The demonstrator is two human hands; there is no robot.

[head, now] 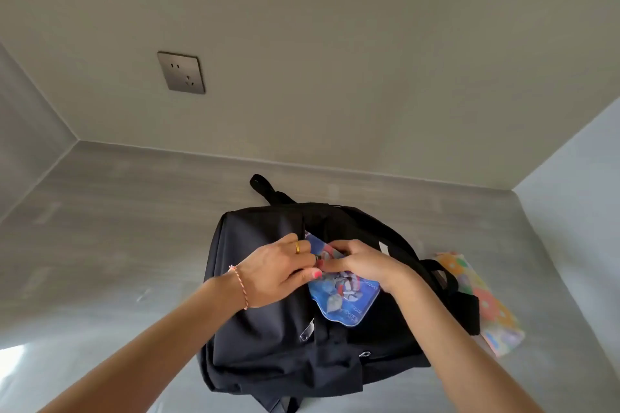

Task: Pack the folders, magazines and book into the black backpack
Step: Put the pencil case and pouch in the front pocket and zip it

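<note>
2 bare hands meet at the open top of a black fabric backpack (pixel 268 322) lying on a grey surface (pixel 100 228).

Near the middle, the left hand (pixel 278 273) pinches the opening's edge, while the right hand (pixel 362 263) closes its fingers on a glossy blue picture folder (pixel 345 298) half inside. Right of the backpack lies a flower-patterned book (pixel 486 305), partly beneath it. Farther off, a metal wall socket (pixel 181 72).

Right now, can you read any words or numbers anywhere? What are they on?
No text reads clearly.
Blue picture folder: small print along its right and bottom edges, too blurred to read.
Flowery item beside the black backpack: pattern only, no words visible.
Wall socket: no label visible.
</note>
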